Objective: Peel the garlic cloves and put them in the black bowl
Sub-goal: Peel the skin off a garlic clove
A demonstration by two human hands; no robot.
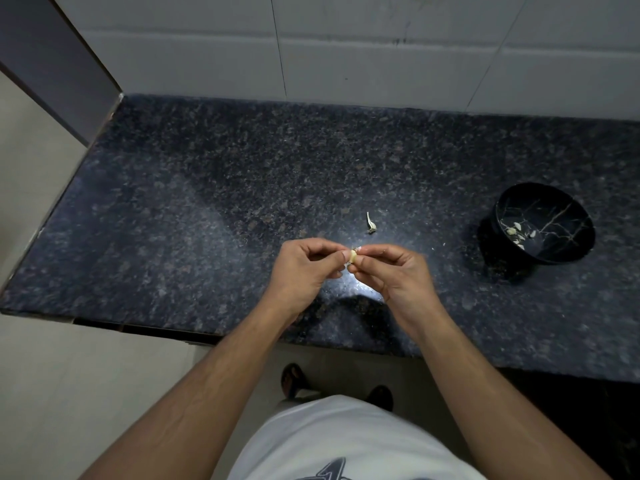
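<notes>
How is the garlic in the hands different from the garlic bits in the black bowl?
The pale garlic clove is a single piece pinched between the left hand and right hand above the dark speckled counter; the small whitish garlic pieces are several, lying loose inside the black veined bowl. Both look pale.

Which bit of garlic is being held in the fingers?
The garlic clove pinched between the left hand and right hand. The other garlic pieces lie loose inside the black bowl.

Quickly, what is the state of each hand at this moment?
Left hand: fingers pinch the garlic clove.
Right hand: fingertips pinch the same clove from the other side.
</notes>
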